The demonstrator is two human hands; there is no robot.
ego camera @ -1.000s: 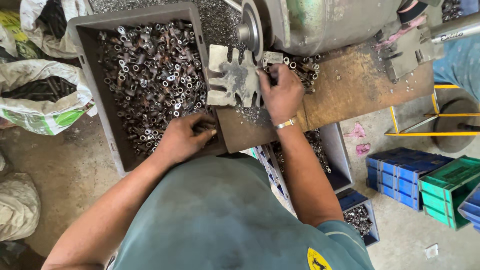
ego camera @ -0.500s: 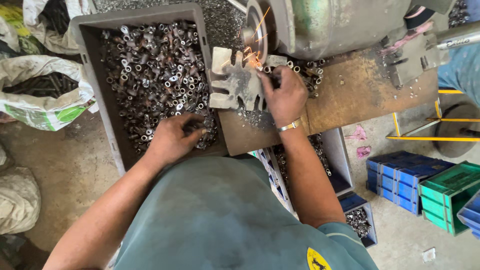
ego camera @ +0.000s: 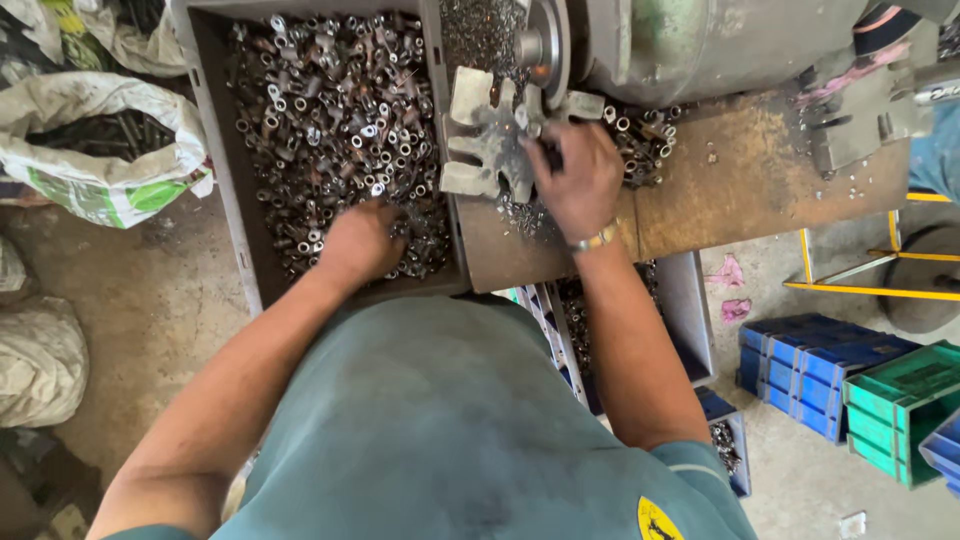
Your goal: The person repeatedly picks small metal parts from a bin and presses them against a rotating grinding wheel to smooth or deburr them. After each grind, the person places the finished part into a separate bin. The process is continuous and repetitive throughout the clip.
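Half a second before, sparks flew at the grinding wheel (ego camera: 545,45); they had died. Your right hand (ego camera: 575,180) gripped a small part at 12 o'clock. Your left hand (ego camera: 360,240) closed among shiny metal sleeves (ego camera: 330,110) filling the grey bin (ego camera: 215,150).

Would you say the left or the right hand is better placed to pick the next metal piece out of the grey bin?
Left, probably. The left hand already rests among the metal pieces in the grey bin, while the right hand is at the star-shaped metal plate by the grinding wheel.

Tray (ego camera: 215,150) of small metal parts (ego camera: 330,110) left of bench (ego camera: 760,190), grinder (ego camera: 700,40) behind, crates (ego camera: 850,385) right.
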